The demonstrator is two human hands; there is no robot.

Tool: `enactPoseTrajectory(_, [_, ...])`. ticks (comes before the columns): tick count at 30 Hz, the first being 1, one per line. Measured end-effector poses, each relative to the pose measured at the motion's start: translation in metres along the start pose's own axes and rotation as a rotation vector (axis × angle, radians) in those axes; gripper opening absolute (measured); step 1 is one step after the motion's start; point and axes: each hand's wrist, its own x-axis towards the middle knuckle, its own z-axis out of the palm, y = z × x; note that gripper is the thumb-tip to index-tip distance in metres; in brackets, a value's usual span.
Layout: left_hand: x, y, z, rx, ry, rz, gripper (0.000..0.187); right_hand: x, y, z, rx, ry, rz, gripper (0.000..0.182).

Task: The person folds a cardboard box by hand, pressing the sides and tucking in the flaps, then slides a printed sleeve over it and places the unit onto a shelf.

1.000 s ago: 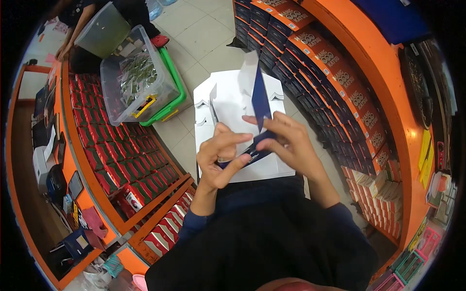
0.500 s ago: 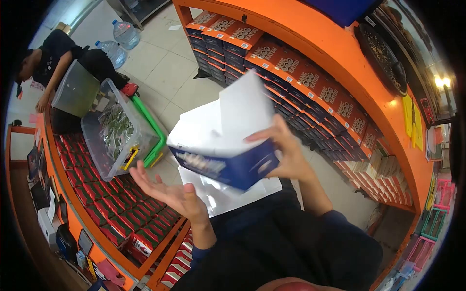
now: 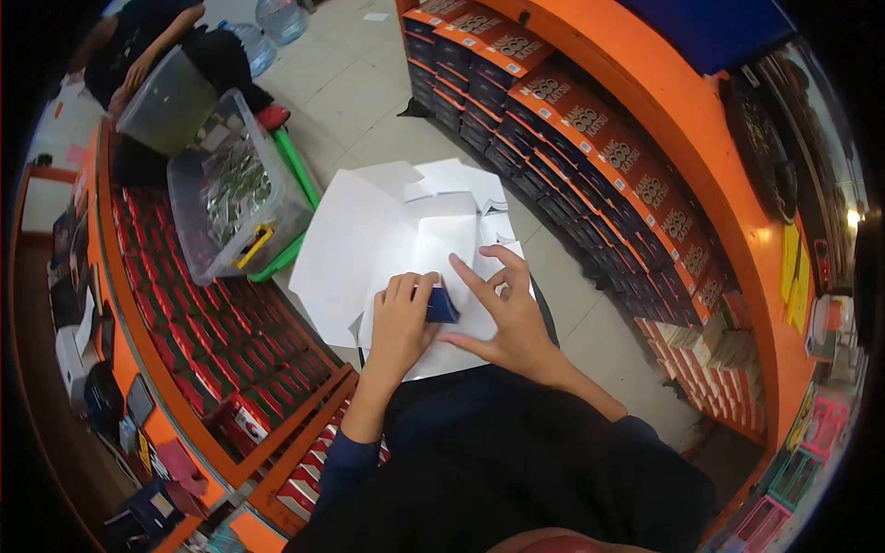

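A partly folded cardboard box, white inside, lies over my lap with a small blue outer panel [image 3: 442, 305] showing near me. My left hand [image 3: 398, 318] is closed over that panel, its fingers bent across the top edge at the left. Just to the right, my right hand [image 3: 516, 323] has thumb and fingers spread apart, the thumb tip close below the blue panel and the index fingertip over the white inside. Beneath and around the box are flat white cardboard sheets [image 3: 341, 235] with cut flaps.
To the right, an orange shelf [image 3: 701, 101] holds stacked printed boxes [image 3: 590, 124]. Rows of red and green packs [image 3: 184, 304] fill the left counter. Ahead left is a clear plastic tub [image 3: 198, 249] of packets, a person [image 3: 166, 37] beside it. Water bottles [image 3: 280, 20] stand on the tiled floor.
The blue-and-white box has come down from the raised right hand onto the lap, its white inside now facing up. My left hand has moved in and closed on it; my right has spread.
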Motion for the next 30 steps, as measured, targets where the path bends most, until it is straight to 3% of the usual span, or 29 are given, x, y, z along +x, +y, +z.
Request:
enactPoseTrajectory(1, [-0.003,0.001,0.0,-0.011,0.004,-0.023,0.055,-0.005,0.007,0.005,0.001,-0.026,-0.002,0.065])
enactPoseTrajectory(3, [-0.008,0.0,0.001,-0.125,-0.052,0.054,0.043,-0.017,0.03,0.015,-0.053,-0.032,0.06,0.037])
enactPoseTrajectory(4, [-0.011,-0.005,0.003,-0.185,-0.06,0.022,0.027,-0.015,0.034,0.008,-0.058,-0.065,0.057,0.022])
enactPoseTrajectory(5, [-0.014,-0.009,0.005,-0.215,-0.036,-0.02,0.027,-0.015,0.038,0.002,-0.069,-0.119,0.044,0.022])
enactPoseTrajectory(7, [-0.015,-0.014,0.001,-0.625,0.05,-0.169,0.015,-0.012,0.046,-0.011,0.487,-0.028,0.262,0.016])
enactPoseTrajectory(8, [-0.015,-0.013,-0.005,-0.809,0.025,-0.292,0.014,-0.007,0.058,-0.019,0.404,0.007,0.015,0.015])
enactPoseTrajectory(9, [-0.015,-0.013,-0.008,-0.832,0.06,-0.32,0.014,-0.002,0.04,-0.026,0.545,-0.005,0.074,0.018])
enactPoseTrajectory(11, [-0.015,-0.006,-0.01,-0.852,0.019,-0.308,0.015,0.002,0.041,-0.024,0.388,0.043,-0.132,0.025])
enactPoseTrajectory(12, [-0.013,0.003,-0.019,-0.782,0.039,-0.245,0.017,0.002,0.033,-0.024,0.388,-0.004,-0.126,0.025])
enactPoseTrajectory(13, [-0.014,0.009,-0.013,-0.799,0.056,-0.274,0.017,0.005,0.019,-0.025,0.177,-0.022,-0.046,0.029])
enactPoseTrajectory(14, [-0.013,0.012,-0.011,-0.713,0.139,-0.137,0.018,0.01,0.007,-0.024,-0.033,-0.028,0.021,0.034])
enactPoseTrajectory(15, [-0.012,0.013,-0.01,-0.616,0.215,0.003,0.018,0.016,0.002,-0.025,-0.027,-0.047,0.013,0.034])
enactPoseTrajectory(17, [-0.013,0.008,-0.013,-0.624,0.214,0.036,0.018,0.026,-0.004,-0.032,-0.274,-0.325,-0.187,0.046])
enactPoseTrajectory(18, [-0.014,0.006,-0.014,-0.633,0.175,0.068,0.017,0.03,-0.005,-0.03,-0.291,-0.386,-0.167,0.054])
enactPoseTrajectory(21, [-0.017,0.006,-0.028,-0.541,0.102,0.062,0.015,0.034,-0.007,-0.021,-0.083,-0.268,-0.093,0.063])
enactPoseTrajectory(22, [-0.018,0.006,-0.036,-0.438,0.072,0.009,0.014,0.033,-0.004,-0.015,-0.108,-0.132,-0.269,0.065])
enactPoseTrajectory(23, [-0.017,0.006,-0.042,-0.432,0.074,0.017,0.014,0.025,0.006,-0.011,-0.109,-0.123,-0.273,0.065])
enactPoseTrajectory(25, [-0.015,0.005,-0.053,-1.05,0.158,-0.292,0.014,0.008,0.024,-0.003,-0.08,0.095,-0.553,0.08])
enactPoseTrajectory(26, [-0.014,-0.002,-0.04,-1.306,0.236,-0.261,0.02,0.007,0.025,-0.001,-0.011,0.035,-0.628,0.08])
enactPoseTrajectory(28, [-0.009,0.015,-0.047,-1.405,0.305,-0.271,0.019,0.011,0.018,0.004,0.015,-0.067,-0.767,0.09])
enactPoseTrajectory(30, [-0.003,0.037,-0.05,-1.535,0.407,-0.261,0.02,0.008,0.013,0.015,-0.039,-0.046,-0.645,0.098])
